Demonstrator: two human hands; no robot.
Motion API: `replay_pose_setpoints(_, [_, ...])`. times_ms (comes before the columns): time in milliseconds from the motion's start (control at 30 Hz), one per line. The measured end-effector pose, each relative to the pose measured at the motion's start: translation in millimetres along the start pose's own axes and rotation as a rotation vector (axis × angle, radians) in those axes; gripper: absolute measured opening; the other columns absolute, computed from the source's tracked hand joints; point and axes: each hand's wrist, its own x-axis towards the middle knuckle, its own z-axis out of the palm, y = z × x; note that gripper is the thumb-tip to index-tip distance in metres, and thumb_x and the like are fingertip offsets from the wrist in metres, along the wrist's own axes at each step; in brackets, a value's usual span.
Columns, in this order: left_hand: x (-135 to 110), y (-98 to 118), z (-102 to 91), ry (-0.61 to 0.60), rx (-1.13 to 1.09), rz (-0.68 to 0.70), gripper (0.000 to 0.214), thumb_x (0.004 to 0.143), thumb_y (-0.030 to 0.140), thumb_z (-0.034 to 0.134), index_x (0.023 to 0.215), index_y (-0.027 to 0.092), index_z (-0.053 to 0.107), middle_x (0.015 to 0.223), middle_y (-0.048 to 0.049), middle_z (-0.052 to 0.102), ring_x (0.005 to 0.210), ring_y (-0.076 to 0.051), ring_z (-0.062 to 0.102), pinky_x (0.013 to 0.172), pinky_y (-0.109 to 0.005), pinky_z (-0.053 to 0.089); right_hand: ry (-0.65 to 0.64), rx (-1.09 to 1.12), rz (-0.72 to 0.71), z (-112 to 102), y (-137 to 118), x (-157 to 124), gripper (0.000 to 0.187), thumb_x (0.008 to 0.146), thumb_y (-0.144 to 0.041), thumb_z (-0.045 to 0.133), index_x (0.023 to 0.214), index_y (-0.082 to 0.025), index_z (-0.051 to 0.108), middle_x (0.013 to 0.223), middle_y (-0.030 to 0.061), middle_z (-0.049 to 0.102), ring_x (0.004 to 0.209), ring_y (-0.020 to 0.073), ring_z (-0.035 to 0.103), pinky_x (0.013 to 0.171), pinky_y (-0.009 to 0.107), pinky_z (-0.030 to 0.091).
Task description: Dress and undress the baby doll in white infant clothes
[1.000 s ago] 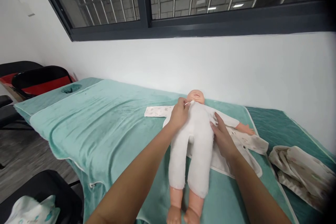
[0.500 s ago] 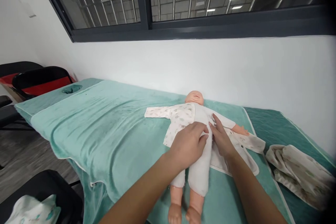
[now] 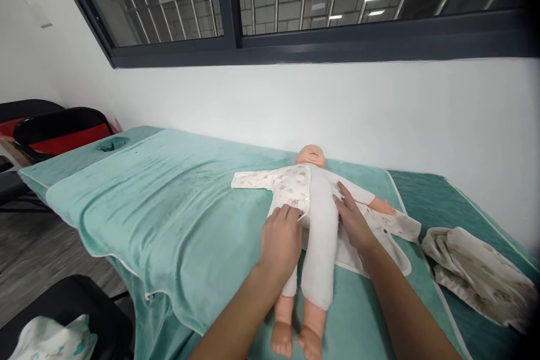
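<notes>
A baby doll [image 3: 319, 236] with a white cloth body lies on its back on the green sheet, feet toward me. A white printed baby shirt [image 3: 291, 184] covers one side of its chest; the shirt's other half lies spread beneath the doll's arm on the right. My left hand [image 3: 282, 239] is closed on the lower front edge of the shirt, over the doll's belly. Against the right side of the doll's torso rests my right hand [image 3: 355, 218], its fingers apart and holding nothing.
The green sheet [image 3: 169, 197] drapes over a bed against the white wall. A folded printed cloth [image 3: 476, 270] lies at the right. A black chair [image 3: 97, 304] with another white printed cloth [image 3: 54, 340] stands at the lower left. Further chairs [image 3: 63, 129] stand at the far left.
My left hand has moved left and slightly down from the doll's middle, now gripping the shirt's front edge. My right hand stays at the doll's side. The view has shifted slightly.
</notes>
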Motion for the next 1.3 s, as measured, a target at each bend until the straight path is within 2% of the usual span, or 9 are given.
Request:
replay_pose_setpoints(233, [7,14,-3.0,-0.062,-0.121,0.141,0.023,0.100,0.027,0.038,0.098,0.022,0.061,0.095,-0.0022,0.065,0.089,-0.019,0.060,0.073,-0.032,0.048,0.005,-0.020,-0.009,1,-1,0,0.076,0.087,-0.064,0.054,0.154,-0.036,0.030,0.160,-0.0028,0.029,0.147,0.0220,0.028,0.121,0.037,0.025])
replay_pose_setpoints(333, [13,8,-5.3,0.038,-0.216,0.101,0.026,0.100,0.029,0.038,0.094,0.022,0.062,0.092,-0.0022,0.065,0.090,-0.018,0.060,0.080,-0.032,0.048,0.004,-0.020,-0.014,1,-1,0,0.077,0.087,-0.064,0.055,0.153,-0.036,0.031,0.160,-0.0029,0.029,0.147,0.0222,0.028,0.122,0.038,0.023])
replay_pose_setpoints(467, [38,-4,-2.9,0.152,-0.308,0.069,0.028,0.100,0.025,0.035,0.107,0.021,0.062,0.108,-0.0049,0.067,0.107,-0.019,0.059,0.096,-0.035,0.047,-0.003,-0.012,-0.018,1,-2,1,0.077,0.087,-0.064,0.056,0.153,-0.035,0.030,0.161,-0.0038,0.026,0.148,0.0216,0.027,0.123,0.037,0.021])
replay_pose_setpoints(600, [77,-12,12.0,0.060,-0.253,0.079,0.032,0.098,0.027,0.040,0.124,0.018,0.056,0.133,-0.0094,0.061,0.127,-0.023,0.052,0.110,-0.039,0.041,-0.014,-0.023,-0.029,1,-2,1,0.078,0.088,-0.065,0.055,0.154,-0.034,0.029,0.162,-0.0041,0.023,0.149,0.0208,0.022,0.123,0.037,0.019])
replay_pose_setpoints(767, [117,-8,26.6,-0.069,-0.256,0.064,0.035,0.098,0.035,0.039,0.122,0.019,0.059,0.130,-0.0099,0.064,0.120,-0.024,0.059,0.103,-0.039,0.047,-0.057,-0.033,-0.081,3,1,2,0.078,0.089,-0.066,0.051,0.156,-0.034,0.024,0.163,-0.0039,0.020,0.150,0.0203,0.020,0.124,0.039,0.017])
replay_pose_setpoints(867, [127,-4,30.7,-0.079,-0.256,0.016,0.040,0.097,0.036,0.041,0.130,0.017,0.054,0.136,-0.0113,0.061,0.124,-0.026,0.057,0.104,-0.040,0.047,-0.088,-0.049,-0.116,5,1,2,0.079,0.091,-0.066,0.048,0.157,-0.033,0.020,0.163,-0.0032,0.016,0.151,0.0196,0.015,0.124,0.039,0.012])
replay_pose_setpoints(1033, [127,1,31.9,-0.061,-0.195,0.058,0.039,0.097,0.033,0.041,0.131,0.018,0.052,0.134,-0.0093,0.062,0.123,-0.024,0.058,0.102,-0.038,0.047,-0.105,-0.028,-0.073,6,0,2,0.081,0.090,-0.067,0.049,0.157,-0.034,0.019,0.164,-0.0038,0.015,0.151,0.0220,0.017,0.124,0.041,0.016])
replay_pose_setpoints(1167, [124,18,29.5,-0.035,-0.013,0.202,0.033,0.096,0.026,0.042,0.125,0.016,0.055,0.129,-0.0104,0.063,0.124,-0.024,0.054,0.107,-0.040,0.042,-0.057,-0.054,-0.078,5,-1,3,0.078,0.090,-0.063,0.052,0.155,-0.030,0.027,0.161,0.0003,0.024,0.147,0.0239,0.028,0.122,0.042,0.022])
replay_pose_setpoints(1300, [129,43,33.7,-0.114,0.146,0.407,0.026,0.095,0.024,0.042,0.113,0.016,0.058,0.120,-0.0099,0.066,0.122,-0.025,0.053,0.110,-0.044,0.036,0.106,-0.140,-0.171,-9,-7,1,0.052,0.091,-0.054,0.053,0.134,-0.025,0.060,0.138,0.0062,0.059,0.126,0.0258,0.055,0.113,0.043,0.037])
